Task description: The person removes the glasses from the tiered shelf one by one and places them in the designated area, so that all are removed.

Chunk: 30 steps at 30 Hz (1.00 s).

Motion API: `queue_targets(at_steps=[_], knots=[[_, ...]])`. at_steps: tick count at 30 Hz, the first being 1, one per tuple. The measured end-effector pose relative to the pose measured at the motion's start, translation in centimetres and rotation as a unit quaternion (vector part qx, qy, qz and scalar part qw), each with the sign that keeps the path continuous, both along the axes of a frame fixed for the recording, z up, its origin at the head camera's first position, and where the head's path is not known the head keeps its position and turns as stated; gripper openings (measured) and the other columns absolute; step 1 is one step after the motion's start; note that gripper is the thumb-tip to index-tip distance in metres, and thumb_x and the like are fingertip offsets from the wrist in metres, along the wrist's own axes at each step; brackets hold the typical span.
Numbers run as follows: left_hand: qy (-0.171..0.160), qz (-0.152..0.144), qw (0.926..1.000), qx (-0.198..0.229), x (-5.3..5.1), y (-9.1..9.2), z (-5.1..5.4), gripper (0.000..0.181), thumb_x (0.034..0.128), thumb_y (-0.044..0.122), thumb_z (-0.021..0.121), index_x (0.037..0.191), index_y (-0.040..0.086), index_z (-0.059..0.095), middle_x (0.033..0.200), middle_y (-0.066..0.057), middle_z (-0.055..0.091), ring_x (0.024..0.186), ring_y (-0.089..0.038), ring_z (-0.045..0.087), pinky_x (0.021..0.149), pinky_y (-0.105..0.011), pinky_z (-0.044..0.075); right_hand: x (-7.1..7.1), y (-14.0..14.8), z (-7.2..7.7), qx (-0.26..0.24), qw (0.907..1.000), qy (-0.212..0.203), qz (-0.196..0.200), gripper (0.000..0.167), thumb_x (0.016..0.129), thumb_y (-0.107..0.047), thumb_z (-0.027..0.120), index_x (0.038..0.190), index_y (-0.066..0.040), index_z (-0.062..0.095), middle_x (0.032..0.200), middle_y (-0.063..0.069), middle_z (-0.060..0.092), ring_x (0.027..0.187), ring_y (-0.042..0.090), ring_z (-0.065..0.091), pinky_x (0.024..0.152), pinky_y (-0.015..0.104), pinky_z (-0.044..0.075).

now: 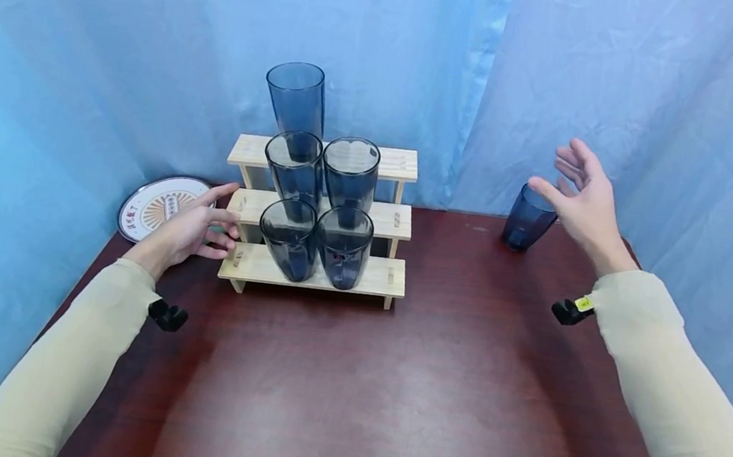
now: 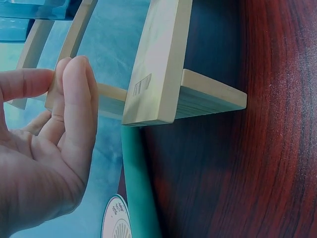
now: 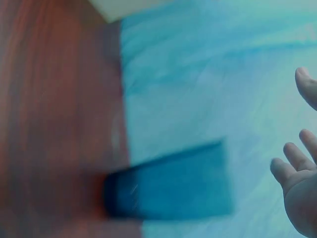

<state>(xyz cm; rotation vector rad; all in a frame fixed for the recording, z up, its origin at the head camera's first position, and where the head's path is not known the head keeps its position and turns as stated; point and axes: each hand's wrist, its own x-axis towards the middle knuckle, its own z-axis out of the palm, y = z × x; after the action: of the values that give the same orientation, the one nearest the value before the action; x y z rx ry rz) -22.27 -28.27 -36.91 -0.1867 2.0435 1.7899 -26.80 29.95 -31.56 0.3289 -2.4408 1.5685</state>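
A three-tier wooden rack (image 1: 314, 274) holds several tinted blue-grey glasses: one glass (image 1: 295, 103) on the top tier, two on the middle, two on the bottom. At the rack's left end, my left hand (image 1: 188, 234) grips the middle tier, thumb above the plank (image 2: 74, 34) and fingers below it. Another blue glass (image 1: 529, 218) stands upright at the table's back right. My right hand (image 1: 583, 197) is raised beside that glass, thumb and fingers spread apart, holding nothing. The right wrist view shows the glass (image 3: 173, 186) blurred, apart from the fingers.
A round white plate (image 1: 154, 208) with a printed sunburst leans at the back left, behind my left hand. Light blue curtains (image 1: 400, 51) enclose the dark red-brown wooden table (image 1: 348, 392) at the back and sides.
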Motion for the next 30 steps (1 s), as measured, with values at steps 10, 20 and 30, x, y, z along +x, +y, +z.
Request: queue_targets(at_steps=[10, 20, 30], knots=[[-0.007, 0.001, 0.9999, 0.014, -0.1, 0.0, -0.5, 0.071, 0.105, 0.02, 0.053, 0.162, 0.04, 0.018, 0.084, -0.003, 0.063, 0.071, -0.017, 0.068, 0.064, -0.035, 0.059, -0.7, -7.7, 5.3, -0.045, 0.9941, 0.029, 0.095, 0.076, 0.094, -0.015, 0.074, 0.159, -0.016, 0.035, 0.155, 0.008, 0.045, 0.142, 0.02, 0.043, 0.115, 0.036, 0.035], [-0.009, 0.004, 0.9997, 0.024, 0.5, -0.1, -0.2, 0.07, 0.1051, 0.021, 0.055, 0.162, 0.041, 0.019, 0.086, -0.005, 0.063, 0.071, -0.018, 0.068, 0.065, -0.036, 0.059, -2.6, -17.9, 9.7, 0.012, 0.9847, -0.004, 0.174, 0.089, 0.091, -0.029, 0.08, 0.162, -0.019, 0.026, 0.159, -0.001, 0.04, 0.14, 0.012, 0.043, 0.113, 0.029, 0.037], [-0.009, 0.001, 0.9997, 0.021, 0.7, 0.4, -0.5, 0.069, 0.1051, 0.023, 0.055, 0.161, 0.043, 0.02, 0.09, -0.005, 0.062, 0.072, -0.018, 0.068, 0.064, -0.035, 0.059, -4.1, -25.0, 9.9, 0.015, 0.9773, -0.085, 0.193, 0.098, 0.089, -0.038, 0.079, 0.164, -0.023, 0.018, 0.163, -0.008, 0.031, 0.145, 0.009, 0.035, 0.114, 0.027, 0.033]])
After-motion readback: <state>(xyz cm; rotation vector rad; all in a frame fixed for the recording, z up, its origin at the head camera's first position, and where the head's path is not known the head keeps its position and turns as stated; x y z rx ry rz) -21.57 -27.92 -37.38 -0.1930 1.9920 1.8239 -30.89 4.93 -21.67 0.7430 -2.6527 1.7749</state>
